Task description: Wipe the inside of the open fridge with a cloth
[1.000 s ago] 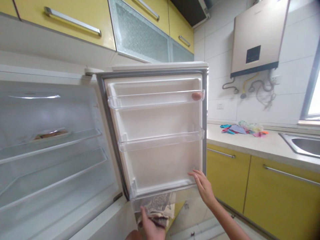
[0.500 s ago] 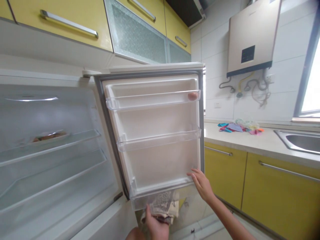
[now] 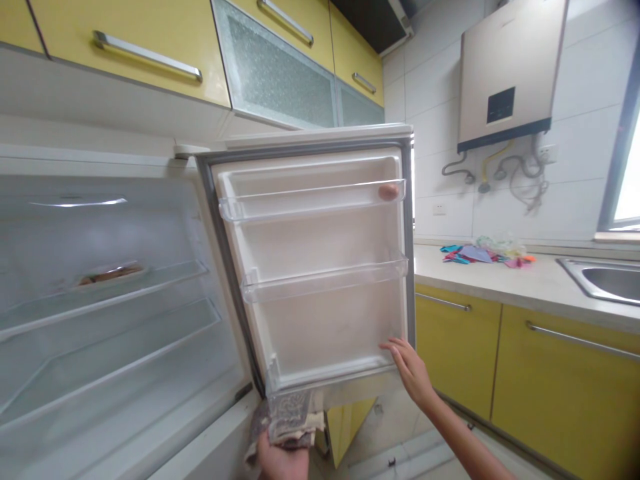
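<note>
The refrigerator door (image 3: 320, 320) stands wide open, its inner side facing me. My left hand (image 3: 284, 460) grips a folded patterned cloth (image 3: 295, 417) against the underside of the clear bottom door bin (image 3: 345, 390), near its left end. Part of the cloth shows through the plastic. On the door's lower right edge is my right hand (image 3: 407, 370), its fingers bent over the edge onto the inner side and bottom bin. An egg (image 3: 389, 192) sits at the right end of the top door bin (image 3: 310, 200); the middle bin (image 3: 325, 279) spans the door below it.
Left of the door, a covered food tray (image 3: 113, 273) rests on a glass shelf (image 3: 170, 283) in the refrigerator. At right, the counter (image 3: 500, 283) bears colourful cloths or bags (image 3: 475, 253) and a sink (image 3: 607, 280). A water heater (image 3: 507, 73) hangs above.
My left hand has slid the cloth leftward along the bottom bin's underside. My right hand stays on the door edge. The whole view has shifted slightly.
</note>
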